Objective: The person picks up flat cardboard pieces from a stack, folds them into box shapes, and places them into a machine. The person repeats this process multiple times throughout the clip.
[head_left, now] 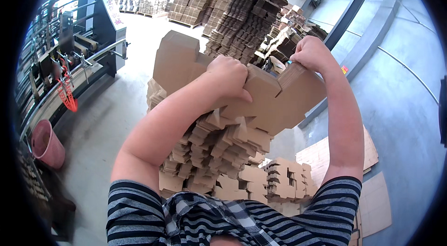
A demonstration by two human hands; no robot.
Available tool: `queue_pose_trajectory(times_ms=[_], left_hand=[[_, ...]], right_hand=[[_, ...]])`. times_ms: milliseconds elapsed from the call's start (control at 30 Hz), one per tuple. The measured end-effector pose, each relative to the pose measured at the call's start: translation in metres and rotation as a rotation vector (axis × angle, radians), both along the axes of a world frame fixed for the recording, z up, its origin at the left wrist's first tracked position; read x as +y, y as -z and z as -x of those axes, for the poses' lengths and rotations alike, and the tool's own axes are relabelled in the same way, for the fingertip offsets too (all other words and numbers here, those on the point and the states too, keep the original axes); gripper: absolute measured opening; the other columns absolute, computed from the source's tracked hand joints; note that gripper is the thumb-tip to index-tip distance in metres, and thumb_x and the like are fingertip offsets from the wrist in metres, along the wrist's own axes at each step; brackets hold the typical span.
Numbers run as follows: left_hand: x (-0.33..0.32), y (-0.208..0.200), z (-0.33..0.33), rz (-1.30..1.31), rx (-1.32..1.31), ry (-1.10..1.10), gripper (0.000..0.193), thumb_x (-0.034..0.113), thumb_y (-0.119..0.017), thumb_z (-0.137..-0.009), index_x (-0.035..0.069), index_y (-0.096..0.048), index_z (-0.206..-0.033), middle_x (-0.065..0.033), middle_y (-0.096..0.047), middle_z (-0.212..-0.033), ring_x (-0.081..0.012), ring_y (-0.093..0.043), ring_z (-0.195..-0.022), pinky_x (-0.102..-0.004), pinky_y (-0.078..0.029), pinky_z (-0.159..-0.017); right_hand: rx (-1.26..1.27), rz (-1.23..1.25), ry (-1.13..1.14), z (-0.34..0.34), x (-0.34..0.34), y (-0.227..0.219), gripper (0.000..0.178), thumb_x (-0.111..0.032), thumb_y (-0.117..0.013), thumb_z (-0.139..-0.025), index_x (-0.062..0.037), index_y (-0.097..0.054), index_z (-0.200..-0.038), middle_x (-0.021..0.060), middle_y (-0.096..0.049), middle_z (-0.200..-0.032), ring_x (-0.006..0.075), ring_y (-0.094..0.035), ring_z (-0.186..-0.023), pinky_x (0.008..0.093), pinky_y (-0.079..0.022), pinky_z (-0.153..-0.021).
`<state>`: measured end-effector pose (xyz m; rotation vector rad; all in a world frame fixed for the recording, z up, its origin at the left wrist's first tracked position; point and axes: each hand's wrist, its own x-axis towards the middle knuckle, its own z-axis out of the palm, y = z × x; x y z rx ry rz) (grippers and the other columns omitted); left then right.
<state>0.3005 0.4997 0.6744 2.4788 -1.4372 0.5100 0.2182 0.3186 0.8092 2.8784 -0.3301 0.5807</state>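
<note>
A bundle of flat die-cut cardboard box blanks [284,106] lies tilted in front of me on top of a tall stack. My left hand [227,77] is closed over its upper edge, with the thumb on the near face and the fingertips mostly hidden. At the bundle's right end, my right hand [310,54] is closed in a tight grip on the edge, and a small bit of teal shows beside its fingers. Beneath the bundle, the stack of blanks [209,139] has uneven, notched edges.
Further cardboard stacks [288,178] stand close to my body. Behind rises a tall, leaning stack [247,20], with pallet loads [191,1] farther off. At the left are a machine [70,50] and a pink bin [48,144]. A grey-blue wall [396,106] runs along the right.
</note>
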Motion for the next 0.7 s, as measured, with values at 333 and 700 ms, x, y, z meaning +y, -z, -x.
queue_pose_trajectory(times_ms=[333,700], left_hand=[[-0.001,-0.001,0.000,-0.007,0.028,0.000,0.069,0.063,-0.070,-0.062,0.000,-0.064,-0.089,-0.0116,-0.065,-0.095,-0.0251,-0.061,-0.097,-0.0361,-0.045,-0.088],[-0.005,-0.002,-0.001,-0.005,0.009,0.014,0.070,0.063,-0.071,-0.061,-0.001,-0.063,-0.090,-0.0124,-0.065,-0.094,-0.0259,-0.062,-0.095,-0.0362,-0.048,-0.085]], right_hand=[[-0.296,-0.386,-0.118,-0.009,-0.050,0.007,0.021,-0.024,-0.069,-0.069,-0.0038,-0.067,-0.066,0.0092,-0.062,-0.058,0.0186,-0.059,-0.052,0.0302,-0.048,-0.056],[-0.368,-0.140,-0.066,0.009,-0.139,-0.006,0.022,-0.023,-0.068,-0.071,-0.0016,-0.067,-0.076,0.0097,-0.064,-0.065,0.0144,-0.060,-0.060,0.0294,-0.047,-0.059]])
